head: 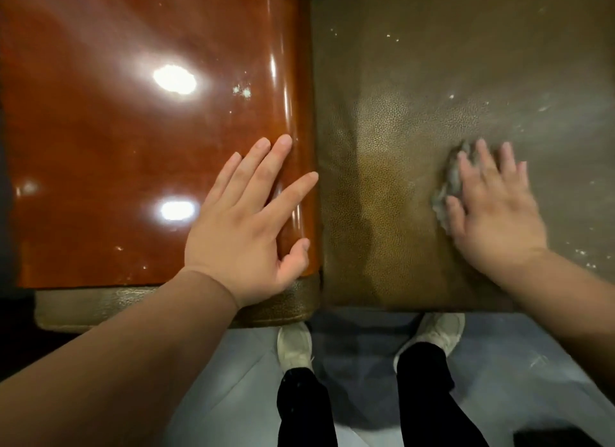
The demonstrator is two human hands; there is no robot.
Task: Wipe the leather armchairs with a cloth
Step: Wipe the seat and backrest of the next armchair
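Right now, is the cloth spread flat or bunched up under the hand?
Bunched. The grey cloth shows as a crumpled wad past the right hand, whose straight fingers press it on the leather seat.

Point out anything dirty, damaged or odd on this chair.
Pale specks dot the leather seat, mostly toward its back and right side, and a small cluster sits on the glossy wooden top near its right edge. They look like dust or crumbs. The right hand presses the cloth there. No tears show.
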